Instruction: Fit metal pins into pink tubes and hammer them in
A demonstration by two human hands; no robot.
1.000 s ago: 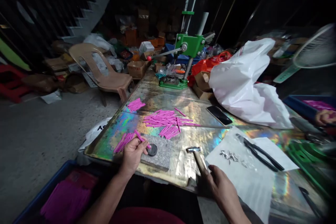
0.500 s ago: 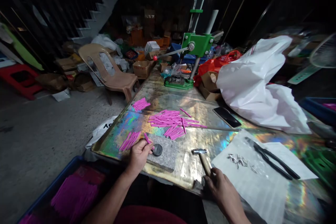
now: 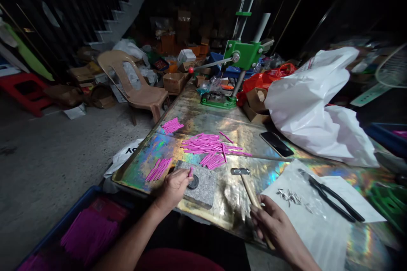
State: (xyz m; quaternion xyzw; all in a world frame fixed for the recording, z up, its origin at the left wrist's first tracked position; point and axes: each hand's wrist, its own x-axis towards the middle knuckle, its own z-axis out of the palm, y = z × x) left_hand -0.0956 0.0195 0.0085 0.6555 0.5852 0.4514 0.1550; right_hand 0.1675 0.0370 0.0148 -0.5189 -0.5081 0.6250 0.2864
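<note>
My left hand [image 3: 174, 186] pinches a short pink stick [image 3: 190, 172], most of it hidden by the fingers, beside a round black disc [image 3: 193, 182]. The disc lies on a grey stone block [image 3: 206, 190] near the table's front edge. In my right hand [image 3: 269, 218] is the wooden handle of a hammer [image 3: 249, 190], its metal head raised toward the far side. Pink sticks lie in a bundle [image 3: 158, 170] left of the block, and a larger pile [image 3: 203, 144] lies beyond it. Small silvery metal pieces [image 3: 289, 197] rest on a white sheet to the right.
Black-handled pliers [image 3: 333, 197] lie on the white sheet [image 3: 305, 237]. A phone [image 3: 276, 144], a big white bag [image 3: 311, 97] and a green lever press [image 3: 241, 55] stand farther back. At the lower left, a blue bin [image 3: 60, 230] holds pink items.
My right hand has lifted the hammer slightly and turned it. My left hand has rotated, so the pink stick points upward with less of it showing. The view has shifted slightly.
</note>
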